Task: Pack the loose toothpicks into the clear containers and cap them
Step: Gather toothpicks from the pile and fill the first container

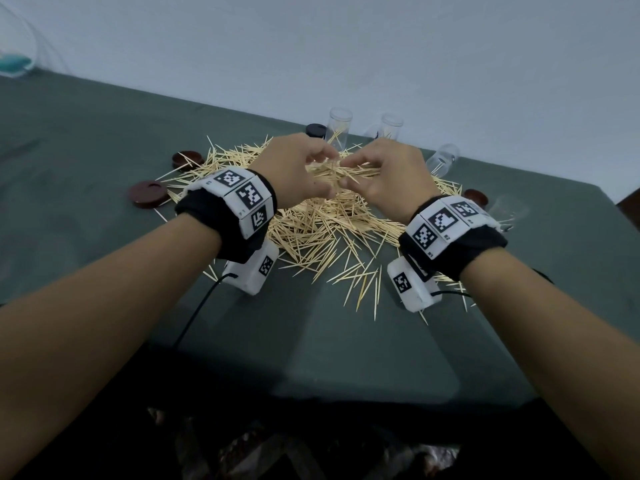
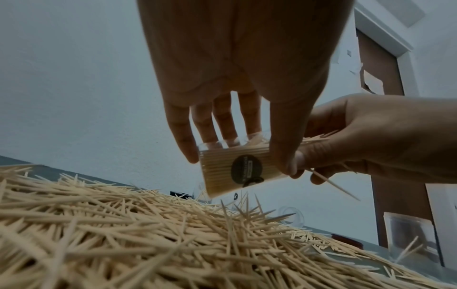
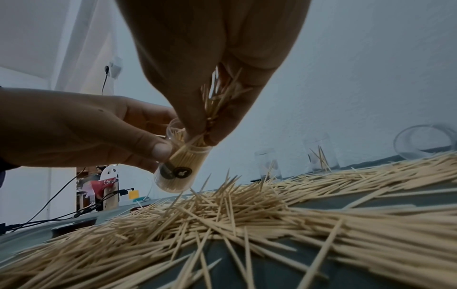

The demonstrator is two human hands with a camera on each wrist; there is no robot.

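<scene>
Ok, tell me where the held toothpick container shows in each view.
Head: container hidden between the hands, upper centre.
Left wrist: container centre, under the left hand.
Right wrist: container left of centre, beneath the right hand.
Shared landmark: toothpick pile below it.

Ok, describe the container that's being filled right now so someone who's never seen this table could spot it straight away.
Start at the toothpick pile in the middle of the green table. Just above it the left hand holds a tilted clear container while the right hand feeds toothpicks in. Unlike the other clear containers, it is off the table and packed nearly full, with a dark round sticker.
</scene>
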